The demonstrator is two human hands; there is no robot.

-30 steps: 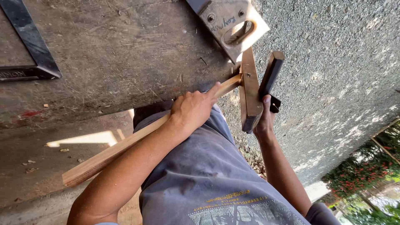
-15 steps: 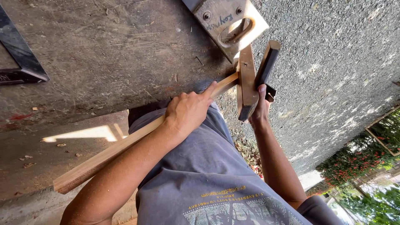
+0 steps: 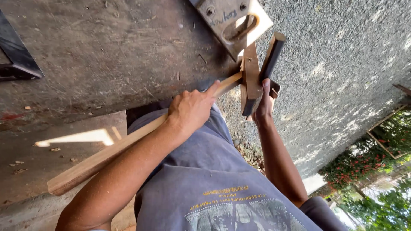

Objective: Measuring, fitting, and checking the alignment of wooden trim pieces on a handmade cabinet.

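Note:
My left hand is closed around a long wooden strip, the forefinger stretched along it toward its far end. That end meets a short upright wooden piece. My right hand holds this piece from behind together with a dark flat bar that slants up beside it. Both hands are above my lap, over my grey shirt.
A pale wooden block with bolts and a metal-lined slot lies on the concrete just beyond the hands. A dark metal frame sits at far left. Rough ground spreads right, with flowering plants at lower right.
Both hands and the pieces they hold have shifted slightly left and up in view. The grips look the same.

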